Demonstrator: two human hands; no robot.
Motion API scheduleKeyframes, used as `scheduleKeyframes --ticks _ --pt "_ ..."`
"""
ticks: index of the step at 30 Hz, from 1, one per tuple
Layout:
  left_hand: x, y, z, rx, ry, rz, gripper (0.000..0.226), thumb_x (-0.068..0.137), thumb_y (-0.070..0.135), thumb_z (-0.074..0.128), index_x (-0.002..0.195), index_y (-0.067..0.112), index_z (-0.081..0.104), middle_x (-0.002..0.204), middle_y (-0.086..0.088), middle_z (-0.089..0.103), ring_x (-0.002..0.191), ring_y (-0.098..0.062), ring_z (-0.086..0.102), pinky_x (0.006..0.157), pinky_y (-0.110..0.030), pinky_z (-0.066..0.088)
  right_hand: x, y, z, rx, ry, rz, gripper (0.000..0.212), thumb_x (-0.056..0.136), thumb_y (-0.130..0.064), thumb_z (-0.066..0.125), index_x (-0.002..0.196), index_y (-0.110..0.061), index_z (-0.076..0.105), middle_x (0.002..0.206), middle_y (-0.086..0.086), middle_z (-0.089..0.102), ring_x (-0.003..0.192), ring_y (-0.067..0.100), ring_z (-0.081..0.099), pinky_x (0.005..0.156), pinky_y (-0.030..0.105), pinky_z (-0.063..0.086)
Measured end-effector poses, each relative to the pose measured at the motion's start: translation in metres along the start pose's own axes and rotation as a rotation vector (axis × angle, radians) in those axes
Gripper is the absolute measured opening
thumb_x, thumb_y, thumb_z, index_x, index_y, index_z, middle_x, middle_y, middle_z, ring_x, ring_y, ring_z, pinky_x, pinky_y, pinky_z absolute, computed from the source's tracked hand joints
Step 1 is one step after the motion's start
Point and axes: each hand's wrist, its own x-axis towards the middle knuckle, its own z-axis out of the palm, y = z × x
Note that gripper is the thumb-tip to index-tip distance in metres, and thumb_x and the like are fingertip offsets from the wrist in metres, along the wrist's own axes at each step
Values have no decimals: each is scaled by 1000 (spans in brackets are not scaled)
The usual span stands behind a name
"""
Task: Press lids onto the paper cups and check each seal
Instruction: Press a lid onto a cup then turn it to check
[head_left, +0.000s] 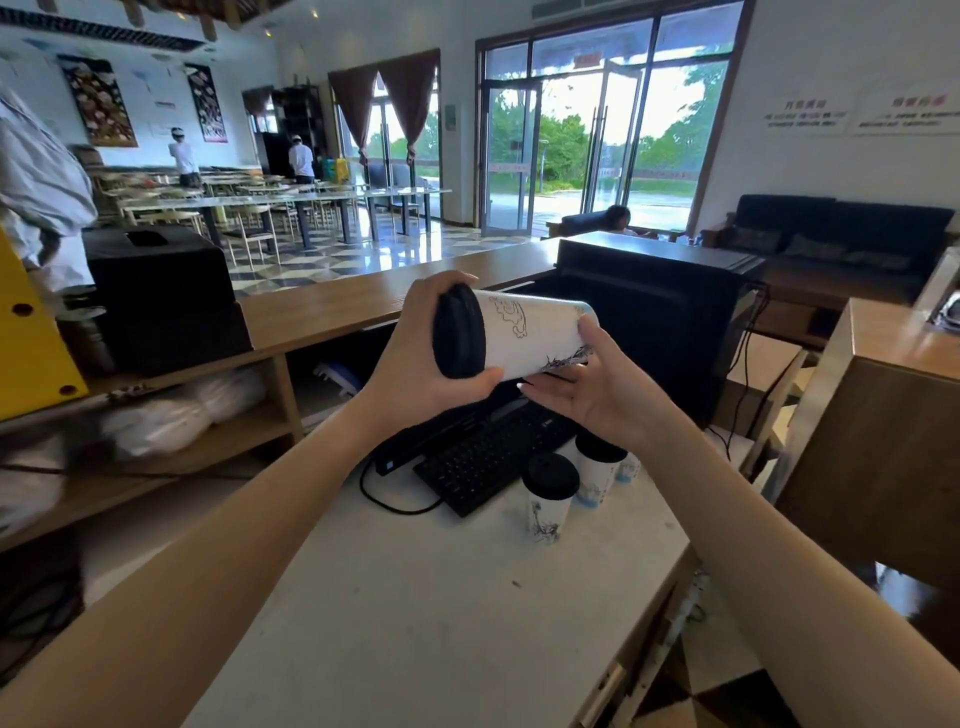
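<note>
Paper cup (530, 332) is lying on its side in the air between my hands, above the keyboard (488, 457), its long axis running left to right and its black lid (457, 338) facing left. My left hand (415, 358) is curling round the lidded end, so it is the nearer one for pressing the rim. My right hand (597, 395) is pinching the base end. My left fingers are hiding the lid's far rim, so I am not seeing the full seal. Two lidded cups (549, 499) are standing on the white table (415, 597).

Bright daylight floods through the glass doors (582, 150); edges warp, blurred.
</note>
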Motion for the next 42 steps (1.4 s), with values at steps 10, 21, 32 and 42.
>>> scheduleKeyframes --ticks 10,21,32,42 --pt "-24 -34 15 192 -7 60 79 62 50 71 126 22 35 126 7 34 120 -12 35 104 -10 23 15 28 11 187 122 -157 31 89 -25 57 116 -9 54 111 12 59 109 25 57 93 40 52" --pt "19 -58 51 186 -185 -448 74 71 36 77 133 12 43 124 -7 56 112 -21 52 84 -26 40 63 -13 38 -795 349 -309 72 65 -24 84 125 -13 46 115 6 61 102 22 61 88 37 55" --pt "33 -91 78 8 -182 -606 69 72 30 78 131 13 46 109 4 55 99 -13 52 80 -23 38 107 -21 20 -1096 348 -235 81 66 -31 83 131 -9 40 121 9 56 108 24 57 88 36 53" --pt "33 -87 87 77 -219 -638 66 73 31 78 127 10 47 119 -3 58 100 -14 51 81 -24 38 105 -26 12 -1248 309 -83 76 73 -44 75 126 -9 34 114 9 54 96 20 58 70 28 52"
